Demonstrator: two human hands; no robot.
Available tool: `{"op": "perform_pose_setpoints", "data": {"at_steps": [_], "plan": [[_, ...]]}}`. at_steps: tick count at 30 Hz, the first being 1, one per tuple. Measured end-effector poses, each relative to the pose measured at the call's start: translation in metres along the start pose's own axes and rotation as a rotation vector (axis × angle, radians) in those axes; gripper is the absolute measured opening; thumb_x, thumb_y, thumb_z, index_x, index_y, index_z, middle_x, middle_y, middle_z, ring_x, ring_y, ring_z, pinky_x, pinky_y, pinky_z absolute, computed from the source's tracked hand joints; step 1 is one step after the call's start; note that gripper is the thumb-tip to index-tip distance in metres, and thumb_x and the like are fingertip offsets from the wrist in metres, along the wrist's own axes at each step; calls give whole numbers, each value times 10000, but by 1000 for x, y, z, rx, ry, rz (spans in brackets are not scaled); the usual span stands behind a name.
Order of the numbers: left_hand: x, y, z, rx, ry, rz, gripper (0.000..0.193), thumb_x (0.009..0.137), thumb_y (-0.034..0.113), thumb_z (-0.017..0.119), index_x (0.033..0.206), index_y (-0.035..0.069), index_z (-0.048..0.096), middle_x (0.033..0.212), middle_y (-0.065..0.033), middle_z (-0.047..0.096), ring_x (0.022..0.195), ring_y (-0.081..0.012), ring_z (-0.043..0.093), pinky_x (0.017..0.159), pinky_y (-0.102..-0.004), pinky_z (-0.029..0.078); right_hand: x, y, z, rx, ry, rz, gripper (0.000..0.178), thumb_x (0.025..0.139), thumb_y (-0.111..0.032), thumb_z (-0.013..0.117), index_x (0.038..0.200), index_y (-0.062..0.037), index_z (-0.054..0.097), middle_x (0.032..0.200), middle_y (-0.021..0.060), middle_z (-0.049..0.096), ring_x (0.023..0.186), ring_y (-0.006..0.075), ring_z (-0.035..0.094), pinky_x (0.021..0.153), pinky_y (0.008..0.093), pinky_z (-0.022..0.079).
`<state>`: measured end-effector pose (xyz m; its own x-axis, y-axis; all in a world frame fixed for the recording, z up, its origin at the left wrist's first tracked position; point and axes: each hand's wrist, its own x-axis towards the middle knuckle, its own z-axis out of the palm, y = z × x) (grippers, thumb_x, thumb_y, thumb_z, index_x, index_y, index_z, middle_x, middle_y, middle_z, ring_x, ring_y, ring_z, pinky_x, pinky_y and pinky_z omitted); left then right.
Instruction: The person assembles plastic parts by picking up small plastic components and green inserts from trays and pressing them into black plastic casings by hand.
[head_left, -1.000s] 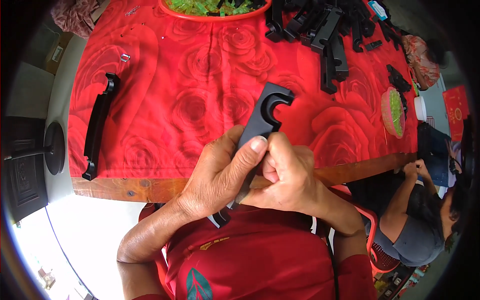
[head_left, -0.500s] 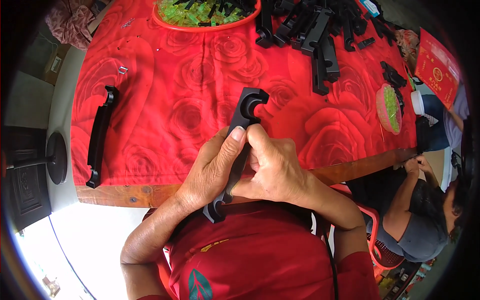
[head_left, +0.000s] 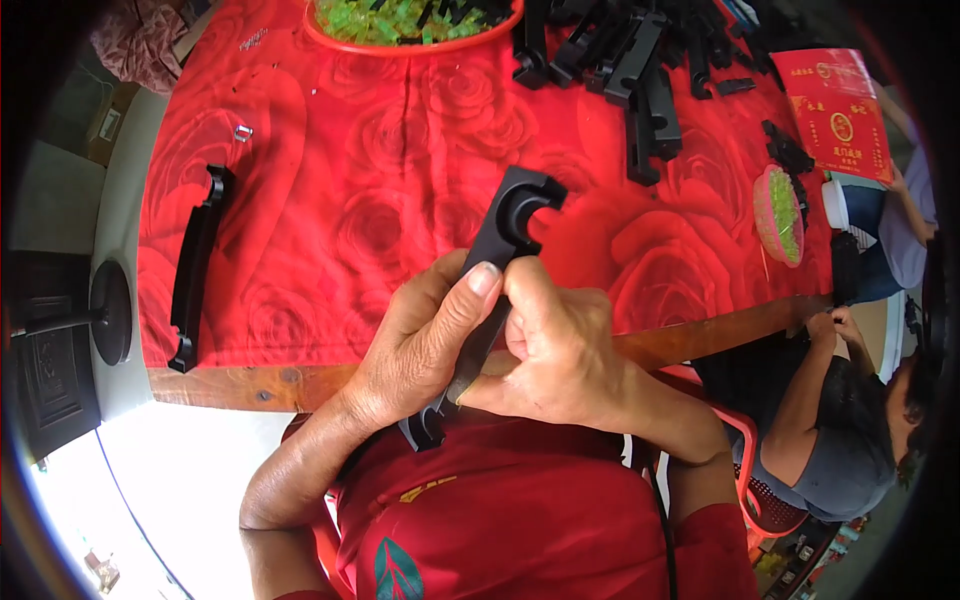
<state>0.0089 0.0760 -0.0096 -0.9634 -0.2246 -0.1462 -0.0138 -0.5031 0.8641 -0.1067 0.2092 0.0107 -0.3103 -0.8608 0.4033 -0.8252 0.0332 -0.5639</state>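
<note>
A long black plastic piece (head_left: 487,245) with curved cut-outs at its ends is held slantwise before my chest, over the table's near edge. My left hand (head_left: 412,345) grips it from the left, thumb lying along its upper face. On the other side my right hand (head_left: 560,350) has its fingers curled against the piece, thumb lower down near the bottom end. Whether a smaller part sits inside the right fingers is hidden. A similar black piece (head_left: 196,270) lies alone at the left of the table.
A red-flowered cloth (head_left: 400,150) covers the table. At the far side stand a red-rimmed basin (head_left: 400,50) of yellow-green bits and a heap of black pieces (head_left: 640,75). A pink basket (head_left: 763,225) sits at right. One person (head_left: 830,440) sits nearby; another holds a red printed packet (head_left: 835,120).
The black piece's far end has shifted slightly right and up, both hands still on it. At the right, the other person's red packet has swung left and turned more upright.
</note>
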Motion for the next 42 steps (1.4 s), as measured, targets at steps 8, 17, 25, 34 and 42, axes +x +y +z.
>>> {"op": "perform_pose_setpoints", "data": {"at_steps": [8, 17, 25, 34, 42], "plan": [[2, 1, 3, 451, 170, 72, 386, 1052, 219, 682, 1307, -60, 607, 940, -114, 717, 871, -153, 659, 791, -341, 547, 0, 31, 6, -114, 17, 44, 677, 627, -248, 939, 1097, -26, 507, 623, 87, 625, 567, 288, 687, 464, 432, 503], [9, 4, 8, 819, 299, 165, 288, 990, 77, 638, 1247, -55, 639, 852, -167, 687, 772, -169, 668, 701, -347, 552, -3, 31, 8, -42, -4, 109, 618, 727, -244, 887, 1196, -56, 532, 705, 97, 643, 644, 303, 700, 528, 450, 521], [4, 19, 1, 734, 233, 19, 194, 1041, 66, 547, 1176, -32, 646, 786, -60, 581, 688, -94, 537, 620, -294, 460, -2, 51, -13, 380, 226, 230, 653, 831, -99, 860, 1410, -49, 562, 1012, 15, 670, 865, 81, 617, 667, 237, 472], [3, 4, 1, 562, 161, -38, 172, 1015, 84, 593, 1127, -38, 636, 713, -136, 524, 667, -167, 545, 615, -383, 466, 10, 43, -14, 1005, 148, 515, 645, 909, 76, 738, 1482, -23, 459, 1108, 23, 598, 950, 71, 615, 838, 246, 543], [-2, 8, 1, 620, 116, 21, 168, 1004, 80, 601, 1112, -40, 643, 666, -155, 549, 597, -201, 590, 588, -394, 482, 1, 28, -16, 977, 180, 494, 565, 906, 116, 718, 1408, -3, 486, 1113, 10, 549, 985, 71, 604, 891, 261, 553]]}}
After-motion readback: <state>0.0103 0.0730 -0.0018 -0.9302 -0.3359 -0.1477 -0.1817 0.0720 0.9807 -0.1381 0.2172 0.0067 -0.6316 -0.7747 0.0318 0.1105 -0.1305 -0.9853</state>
